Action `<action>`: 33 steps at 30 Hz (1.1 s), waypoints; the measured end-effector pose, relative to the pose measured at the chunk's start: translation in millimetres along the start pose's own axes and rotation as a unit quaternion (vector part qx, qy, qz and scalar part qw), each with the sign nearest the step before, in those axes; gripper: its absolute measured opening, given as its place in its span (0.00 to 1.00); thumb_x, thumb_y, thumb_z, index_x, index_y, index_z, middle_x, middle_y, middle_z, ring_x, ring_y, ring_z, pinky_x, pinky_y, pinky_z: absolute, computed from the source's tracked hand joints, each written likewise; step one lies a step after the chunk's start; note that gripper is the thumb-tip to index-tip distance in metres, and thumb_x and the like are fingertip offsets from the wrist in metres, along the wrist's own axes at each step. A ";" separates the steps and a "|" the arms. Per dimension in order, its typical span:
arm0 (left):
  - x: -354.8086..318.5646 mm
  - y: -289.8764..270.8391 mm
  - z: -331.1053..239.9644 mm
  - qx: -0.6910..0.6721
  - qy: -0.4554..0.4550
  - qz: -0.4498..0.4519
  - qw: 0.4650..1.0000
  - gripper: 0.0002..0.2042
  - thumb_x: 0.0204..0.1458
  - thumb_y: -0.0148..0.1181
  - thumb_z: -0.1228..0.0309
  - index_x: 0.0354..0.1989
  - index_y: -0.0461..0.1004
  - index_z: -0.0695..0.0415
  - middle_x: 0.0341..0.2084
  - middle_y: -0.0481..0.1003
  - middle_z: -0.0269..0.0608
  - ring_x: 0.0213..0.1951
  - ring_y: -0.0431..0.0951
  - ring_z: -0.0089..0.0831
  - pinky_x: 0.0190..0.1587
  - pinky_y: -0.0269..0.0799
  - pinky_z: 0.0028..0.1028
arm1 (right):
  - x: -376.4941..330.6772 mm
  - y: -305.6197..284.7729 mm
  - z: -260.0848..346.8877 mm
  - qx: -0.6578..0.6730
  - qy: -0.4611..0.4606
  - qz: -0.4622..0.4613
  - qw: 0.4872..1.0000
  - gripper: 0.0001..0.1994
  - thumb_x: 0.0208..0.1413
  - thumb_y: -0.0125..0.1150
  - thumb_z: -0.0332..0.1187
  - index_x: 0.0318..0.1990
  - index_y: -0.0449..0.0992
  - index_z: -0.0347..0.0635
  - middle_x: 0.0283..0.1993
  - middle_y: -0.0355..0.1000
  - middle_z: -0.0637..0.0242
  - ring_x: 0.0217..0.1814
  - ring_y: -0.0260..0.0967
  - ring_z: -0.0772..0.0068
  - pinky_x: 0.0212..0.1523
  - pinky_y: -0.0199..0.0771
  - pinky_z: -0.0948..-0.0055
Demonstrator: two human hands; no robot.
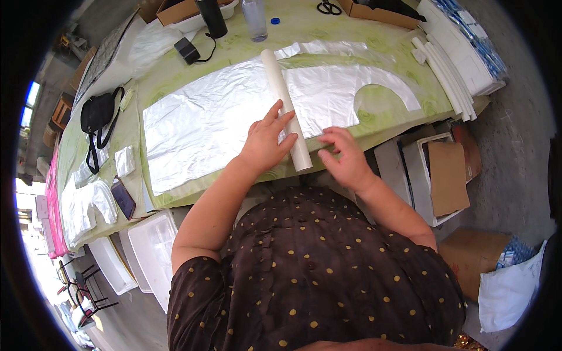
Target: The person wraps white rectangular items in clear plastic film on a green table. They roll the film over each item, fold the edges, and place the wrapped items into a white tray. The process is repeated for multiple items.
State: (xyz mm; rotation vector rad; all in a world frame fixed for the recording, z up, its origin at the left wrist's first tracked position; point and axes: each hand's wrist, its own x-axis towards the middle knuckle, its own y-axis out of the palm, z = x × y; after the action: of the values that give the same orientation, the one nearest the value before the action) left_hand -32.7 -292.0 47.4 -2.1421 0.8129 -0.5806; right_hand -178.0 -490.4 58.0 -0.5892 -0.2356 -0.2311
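1. A white roll (285, 105) lies across silvery plastic sheets (205, 123) on the green table (316, 29).
2. The left hand (264, 142) rests on the roll, fingers spread; the right hand (345, 157), loosely curled, holds nothing, near its end.
3. A cardboard box (178, 11) at the far edge holds a black bottle (212, 17); white tubs (149, 248) sit on the floor, contents unclear.

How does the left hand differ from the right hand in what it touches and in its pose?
The left hand lies flat on the white roll, fingers spread across it; the right hand is beside the roll's near end, fingers curled at the edge of the silvery plastic sheet. The left hand sits farther onto the green table; the right hand is at its near edge. Both are bare and hold no tool.
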 end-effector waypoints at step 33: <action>116.9 22.8 -52.1 -0.009 -0.099 0.066 0.993 0.13 0.57 0.59 0.61 0.44 0.80 0.55 0.39 0.83 0.43 0.42 0.82 0.40 0.48 0.77 0.35 | 79.7 -52.0 -127.1 -0.209 -0.030 -0.247 0.946 0.07 0.52 0.62 0.32 0.39 0.80 0.47 0.41 0.78 0.63 0.46 0.72 0.53 0.49 0.73 0.59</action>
State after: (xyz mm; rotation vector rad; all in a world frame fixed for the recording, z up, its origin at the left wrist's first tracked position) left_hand 7.8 -411.8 77.8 -2.1034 0.8434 -0.2887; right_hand -97.7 -616.8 5.2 -0.9556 -0.3981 -0.7635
